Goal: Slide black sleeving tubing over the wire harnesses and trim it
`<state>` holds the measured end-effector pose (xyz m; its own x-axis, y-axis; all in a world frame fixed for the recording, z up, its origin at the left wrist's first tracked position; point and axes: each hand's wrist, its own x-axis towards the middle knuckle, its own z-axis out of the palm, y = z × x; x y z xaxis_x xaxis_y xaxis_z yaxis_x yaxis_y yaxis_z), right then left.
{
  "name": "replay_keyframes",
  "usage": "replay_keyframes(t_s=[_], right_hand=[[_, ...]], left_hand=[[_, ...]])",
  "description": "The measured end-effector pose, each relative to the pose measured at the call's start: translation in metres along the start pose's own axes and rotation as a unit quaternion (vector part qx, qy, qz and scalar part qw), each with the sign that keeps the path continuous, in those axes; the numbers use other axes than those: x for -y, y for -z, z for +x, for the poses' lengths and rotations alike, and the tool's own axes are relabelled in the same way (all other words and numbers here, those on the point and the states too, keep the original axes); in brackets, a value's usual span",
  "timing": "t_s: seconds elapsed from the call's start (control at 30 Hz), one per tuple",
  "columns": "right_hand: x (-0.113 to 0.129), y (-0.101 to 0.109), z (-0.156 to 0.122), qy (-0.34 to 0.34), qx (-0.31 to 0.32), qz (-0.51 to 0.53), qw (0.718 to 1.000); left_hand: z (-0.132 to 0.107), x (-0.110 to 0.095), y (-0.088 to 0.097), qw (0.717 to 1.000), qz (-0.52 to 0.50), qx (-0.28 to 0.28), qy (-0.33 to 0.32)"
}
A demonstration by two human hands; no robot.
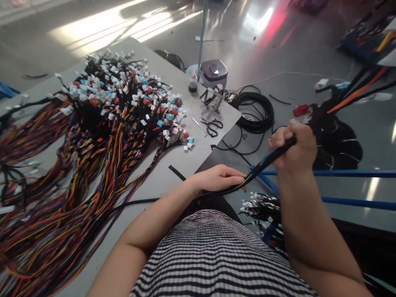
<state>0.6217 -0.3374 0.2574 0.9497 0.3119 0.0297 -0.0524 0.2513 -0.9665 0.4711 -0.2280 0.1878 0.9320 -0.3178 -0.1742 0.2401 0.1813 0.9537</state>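
- head view: the right hand (293, 146) is a closed fist, its grip clamped round the upper, black-sleeved end of a wire bundle (268, 160).
- the left hand (219, 178) lies lower on the same bundle, its grip pinched together on it where yellow and dark strands show at the sleeve's mouth.
- the bundle hangs in the air between the two hands, just off the edge of the tabletop (185, 163) and above a blue rail (355, 173). its tail runs back onto the tabletop as a dark line.
- risk, as i judge it: the two grips are close together, so a hard pull could bunch the sleeve or kink the strands inside.
- a cluster of white-tipped ends (260, 204) hangs below the hands. the bundle could snag there or on the rail if it drops.
- the big pile of coloured wires (93, 136) lies near the tail, which could drag loose strands along with it.
- scissors (213, 126) lie well apart, beyond the left hand.
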Motion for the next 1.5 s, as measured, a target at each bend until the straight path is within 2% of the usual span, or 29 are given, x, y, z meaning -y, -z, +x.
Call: replay_keyframes(t_s=[0.2,0.47,0.57,0.67,0.8,0.93,1.13,1.27,1.4,1.5], right_hand=[[-0.005,0.012,0.001,0.035,-0.018,-0.025,0.999],[-0.012,0.027,0.012,0.062,-0.040,-0.024,0.997],[-0.014,0.030,0.018,0.081,-0.043,-0.026,0.995],[-0.013,0.035,0.028,0.061,-0.053,-0.012,0.997],[-0.005,0.041,0.047,-0.010,-0.064,0.030,0.997],[0.003,0.042,0.063,-0.074,-0.053,0.038,0.995],[0.009,0.029,0.081,-0.099,-0.018,0.041,0.994],[0.012,0.018,0.098,-0.131,-0.004,0.039,0.991],[0.012,0.008,0.105,-0.130,0.018,0.028,0.991],[0.015,0.003,0.106,-0.119,0.017,0.017,0.993]], left_hand=[[0.016,-0.010,-0.001,0.998,0.050,0.041,0.004],[0.035,-0.015,-0.007,0.991,0.128,0.024,0.040],[0.044,-0.014,-0.012,0.992,0.120,0.001,0.049],[0.047,-0.010,-0.016,0.995,0.072,0.008,0.061],[0.037,0.001,-0.019,0.995,0.005,0.014,0.098],[0.022,0.015,-0.025,0.989,-0.066,-0.004,0.132],[-0.002,0.036,-0.026,0.980,-0.113,-0.025,0.162],[-0.025,0.044,-0.033,0.967,-0.170,-0.049,0.185],[-0.042,0.050,-0.040,0.951,-0.201,-0.105,0.212],[-0.059,0.059,-0.036,0.949,-0.183,-0.114,0.229]])
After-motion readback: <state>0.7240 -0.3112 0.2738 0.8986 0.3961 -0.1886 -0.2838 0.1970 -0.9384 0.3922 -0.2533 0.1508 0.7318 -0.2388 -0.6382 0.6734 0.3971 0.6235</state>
